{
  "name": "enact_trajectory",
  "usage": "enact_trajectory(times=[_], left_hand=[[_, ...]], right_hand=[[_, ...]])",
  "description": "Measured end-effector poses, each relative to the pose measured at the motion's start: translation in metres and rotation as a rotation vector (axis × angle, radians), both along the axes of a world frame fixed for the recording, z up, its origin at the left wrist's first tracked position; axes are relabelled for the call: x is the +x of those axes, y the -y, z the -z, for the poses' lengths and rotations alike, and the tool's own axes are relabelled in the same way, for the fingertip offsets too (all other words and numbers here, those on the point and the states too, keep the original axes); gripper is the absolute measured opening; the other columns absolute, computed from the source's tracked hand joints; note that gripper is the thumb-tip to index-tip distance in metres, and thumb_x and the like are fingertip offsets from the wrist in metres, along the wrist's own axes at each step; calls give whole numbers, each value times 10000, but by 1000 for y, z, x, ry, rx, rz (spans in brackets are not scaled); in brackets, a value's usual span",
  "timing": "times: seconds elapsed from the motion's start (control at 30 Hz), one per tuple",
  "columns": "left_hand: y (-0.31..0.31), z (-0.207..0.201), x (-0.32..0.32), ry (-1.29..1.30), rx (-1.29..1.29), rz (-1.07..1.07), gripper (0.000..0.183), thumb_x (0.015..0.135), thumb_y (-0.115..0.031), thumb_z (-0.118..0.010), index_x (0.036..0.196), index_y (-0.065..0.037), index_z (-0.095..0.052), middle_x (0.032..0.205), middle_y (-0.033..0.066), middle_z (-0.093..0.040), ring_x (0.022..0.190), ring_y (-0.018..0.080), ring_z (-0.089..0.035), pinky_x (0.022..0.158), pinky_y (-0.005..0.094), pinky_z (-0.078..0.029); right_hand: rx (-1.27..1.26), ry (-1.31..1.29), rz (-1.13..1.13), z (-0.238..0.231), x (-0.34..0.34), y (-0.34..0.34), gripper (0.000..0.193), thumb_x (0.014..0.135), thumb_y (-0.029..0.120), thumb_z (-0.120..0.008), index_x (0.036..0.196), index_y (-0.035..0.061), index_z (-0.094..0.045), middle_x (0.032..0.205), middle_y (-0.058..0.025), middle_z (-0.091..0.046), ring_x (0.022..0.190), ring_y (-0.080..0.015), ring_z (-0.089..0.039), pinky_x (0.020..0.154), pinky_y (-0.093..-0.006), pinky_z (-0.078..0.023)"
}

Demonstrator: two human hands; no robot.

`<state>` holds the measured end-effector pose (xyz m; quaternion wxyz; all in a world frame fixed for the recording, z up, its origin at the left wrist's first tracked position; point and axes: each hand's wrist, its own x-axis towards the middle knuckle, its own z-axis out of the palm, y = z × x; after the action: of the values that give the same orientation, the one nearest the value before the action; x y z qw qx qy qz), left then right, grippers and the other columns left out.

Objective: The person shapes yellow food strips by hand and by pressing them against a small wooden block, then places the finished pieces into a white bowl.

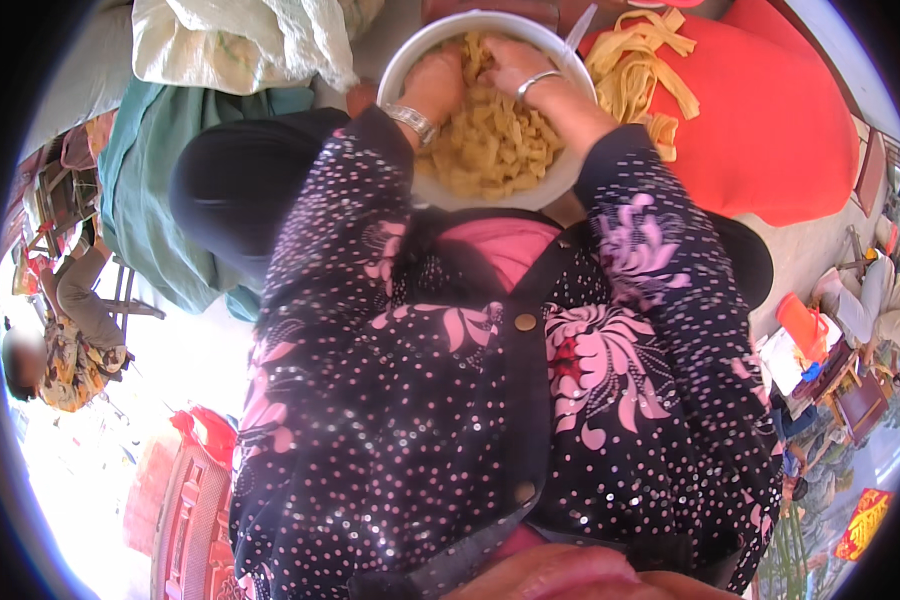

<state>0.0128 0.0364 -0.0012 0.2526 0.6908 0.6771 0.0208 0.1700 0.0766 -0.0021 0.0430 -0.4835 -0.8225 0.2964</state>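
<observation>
A round white bowl (398, 62) stands in front of my knees, holding a heap of short, cut tan strips (500, 150). Both my hands are over its far part, with a bunch of tan strips (475, 55) between them. My left hand (437, 84), with a wide silver bracelet at the wrist, is closed against the bunch from the left; its fingertips are mostly hidden. From the right, my right hand (515, 68), wearing a thinner bangle, has its fingers bent round the same strips. Longer, flat strips (640, 65) lie in a loose pile just right of the bowl.
Red cloth (770, 120) spreads under the long strips. A pale handle (580, 28) sticks up at the bowl's right rim. On the left are a whitish woven sack (240, 40) and green cloth (160, 190). Other people sit at both sides, near a red plastic chair (195, 520).
</observation>
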Motion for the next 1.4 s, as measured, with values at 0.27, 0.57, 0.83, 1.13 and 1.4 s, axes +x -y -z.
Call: enact_trajectory(times=[0.27,0.57,0.83,1.13,1.4], left_hand=[[66,-66,33,61,-283,235,331,795,-307,-620,981,-35,-589,851,229,-632,830,389,-612,723,457,-488],[89,8,38,128,-175,210,290,730,-268,-673,827,4,-653,830,239,-631,817,390,-619,723,452,-497],[75,15,30,135,-190,238,322,709,-294,-703,844,-5,-661,862,246,-631,827,377,-623,726,445,-497],[69,7,19,153,-229,195,424,623,-341,-811,642,7,-571,673,202,-606,658,343,-607,621,425,-473],[71,12,19,206,-147,237,379,646,-269,-788,590,32,-563,500,148,-553,456,277,-569,506,382,-462]], right_hand=[[-320,440,-335,-77,16,57,257,735,285,-648,897,87,-677,906,-155,-660,840,-327,-638,708,-404,-495],[-302,376,-250,-4,15,98,241,816,137,-500,941,45,-685,965,-155,-666,904,-308,-647,774,-406,-509],[-392,398,-247,6,3,86,271,839,164,-484,988,47,-678,1037,-156,-650,959,-309,-632,808,-392,-499],[-468,-572,276,-79,58,34,76,821,89,-569,864,40,-609,770,-97,-650,628,-158,-637,582,-301,-530],[-619,-911,1373,0,131,-22,115,891,132,-551,906,28,-595,771,-83,-643,598,-171,-617,532,-282,-533]])
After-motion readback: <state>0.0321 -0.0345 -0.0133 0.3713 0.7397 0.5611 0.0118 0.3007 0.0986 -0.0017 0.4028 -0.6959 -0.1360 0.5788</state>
